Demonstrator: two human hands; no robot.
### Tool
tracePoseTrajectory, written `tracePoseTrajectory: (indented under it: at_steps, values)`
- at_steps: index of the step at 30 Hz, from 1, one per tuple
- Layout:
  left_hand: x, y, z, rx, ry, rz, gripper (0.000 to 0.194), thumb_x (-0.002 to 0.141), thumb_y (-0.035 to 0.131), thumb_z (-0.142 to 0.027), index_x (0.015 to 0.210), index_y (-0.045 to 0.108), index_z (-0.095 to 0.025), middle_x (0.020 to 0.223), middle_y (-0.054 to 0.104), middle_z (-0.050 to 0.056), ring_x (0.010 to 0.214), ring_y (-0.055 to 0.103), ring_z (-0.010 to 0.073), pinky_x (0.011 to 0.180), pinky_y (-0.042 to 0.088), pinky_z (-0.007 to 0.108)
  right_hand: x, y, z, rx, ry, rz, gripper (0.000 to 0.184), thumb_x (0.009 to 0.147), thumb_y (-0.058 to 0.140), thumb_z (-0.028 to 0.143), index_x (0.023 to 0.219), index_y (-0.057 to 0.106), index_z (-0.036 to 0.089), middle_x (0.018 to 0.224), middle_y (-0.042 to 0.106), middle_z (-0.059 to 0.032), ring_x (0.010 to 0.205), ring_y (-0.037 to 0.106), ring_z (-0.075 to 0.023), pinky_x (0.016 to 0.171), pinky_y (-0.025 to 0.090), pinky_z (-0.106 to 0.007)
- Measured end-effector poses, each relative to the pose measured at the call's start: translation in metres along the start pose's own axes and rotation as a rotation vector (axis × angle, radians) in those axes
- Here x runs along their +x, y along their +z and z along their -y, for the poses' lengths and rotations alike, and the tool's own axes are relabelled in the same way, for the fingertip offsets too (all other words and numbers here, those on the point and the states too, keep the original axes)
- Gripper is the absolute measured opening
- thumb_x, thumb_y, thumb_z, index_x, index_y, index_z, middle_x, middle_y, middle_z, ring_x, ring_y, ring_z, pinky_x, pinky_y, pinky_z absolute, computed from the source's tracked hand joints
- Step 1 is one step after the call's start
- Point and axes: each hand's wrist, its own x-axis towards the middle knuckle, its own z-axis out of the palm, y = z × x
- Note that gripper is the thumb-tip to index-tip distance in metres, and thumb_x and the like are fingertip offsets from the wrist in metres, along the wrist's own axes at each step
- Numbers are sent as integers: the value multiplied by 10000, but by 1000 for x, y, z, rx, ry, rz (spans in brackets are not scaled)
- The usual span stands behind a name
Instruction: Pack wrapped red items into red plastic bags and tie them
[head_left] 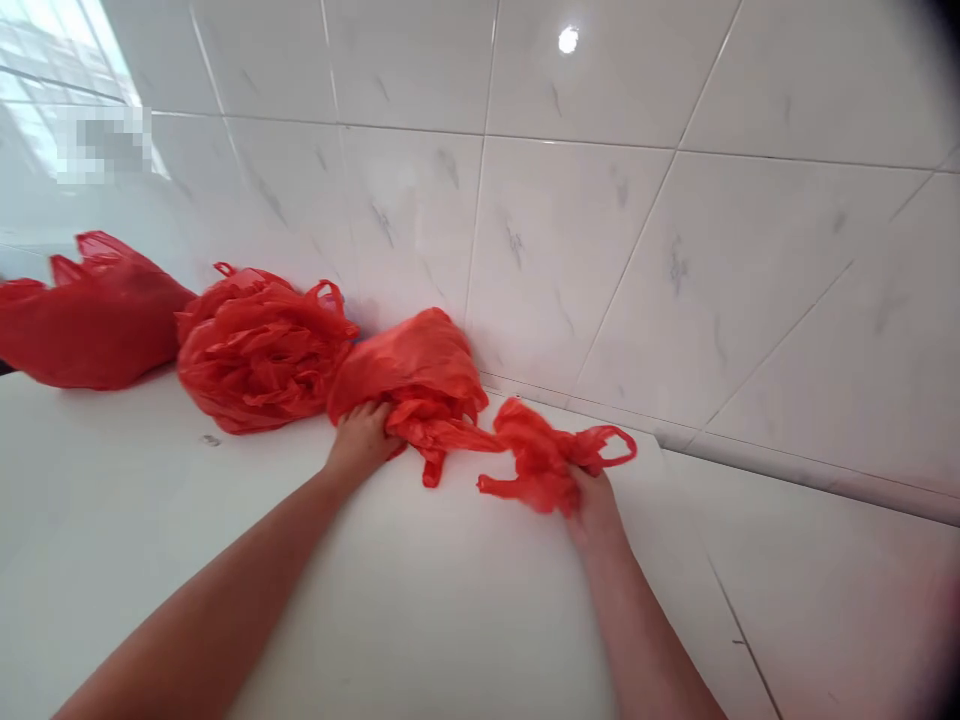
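Bare forearms [247, 560]; in the right hand [598, 505], a crumpled red bag [534, 462], loop-handled.

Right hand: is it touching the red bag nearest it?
Touching: the head view shows the right hand gripping the bunched bag.

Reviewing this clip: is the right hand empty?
No, the right hand holds bunched red plastic above the white surface, with a looped handle sticking out beside it.
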Motion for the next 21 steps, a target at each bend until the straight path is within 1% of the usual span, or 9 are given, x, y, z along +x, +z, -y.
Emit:
tracePoseTrajectory:
  at_steps: [3,5,8,11,13,14,18,19,21]
  values:
    - [5,-5,0,-41,-88,-101,569,707,631,-427,1196,507,-164,1162,580,151,1096,532,346,893,432,498,5,-36,14,16,-138,-254,229,629,699,197,853,654,191,769,648,-1,688,614,-146,588,492,-260]
    - [0,-9,-8,-60,-65,-252,667,699,658,-440,1268,443,-165,1262,512,167,1194,458,361,967,382,533,4,-51,21,-121,-220,-362,296,677,689,245,967,651,201,887,672,-23,796,635,-170,659,510,-282]
    - [-13,-10,-26,-64,212,-428,625,728,662,-413,1289,452,-233,1420,392,116,1341,302,341,1110,209,547,0,-57,26,-310,-319,-329,525,745,662,366,1240,543,236,1192,622,-63,1070,588,-216,855,487,-346]
    - [-22,-5,-40,-86,606,-184,454,800,591,-413,1239,532,-317,1436,421,36,1350,329,283,1122,240,491,-7,-53,26,-329,-356,-259,628,797,569,510,1350,443,241,1330,535,-80,1198,513,-219,947,436,-369]
    - [-25,-2,-47,-91,669,-8,376,837,536,-417,1192,585,-303,1373,500,54,1313,395,273,1101,287,479,-15,-52,25,-299,-345,-266,621,826,478,582,1329,467,217,1322,540,-94,1189,525,-222,949,438,-376]
    - [-28,-2,-51,-98,637,-2,348,851,515,-406,1164,607,-284,1342,528,72,1301,412,276,1095,295,483,-20,-52,24,-288,-320,-269,613,835,448,595,1302,493,200,1297,558,-104,1161,548,-226,937,449,-379]
    - [-57,-10,-94,-210,525,-207,321,876,484,-303,1179,587,-277,1330,530,83,1285,428,265,1070,331,481,-45,-52,21,-252,-199,-292,508,806,536,505,1183,566,166,1145,644,-116,1005,634,-236,838,507,-377]
    - [-68,-11,-111,-270,543,-215,373,865,509,-322,1234,542,-276,1348,508,94,1277,435,259,1053,360,466,-52,-51,20,-236,-186,-296,471,786,568,468,1147,581,165,1103,661,-111,972,644,-235,813,516,-374]
    - [-86,-10,-150,-372,559,-142,678,791,612,-426,1388,361,-226,1470,337,150,1344,338,279,1040,382,449,-69,-50,18,-194,-174,-249,393,755,607,403,1072,607,172,1052,678,-93,935,651,-229,789,522,-369]
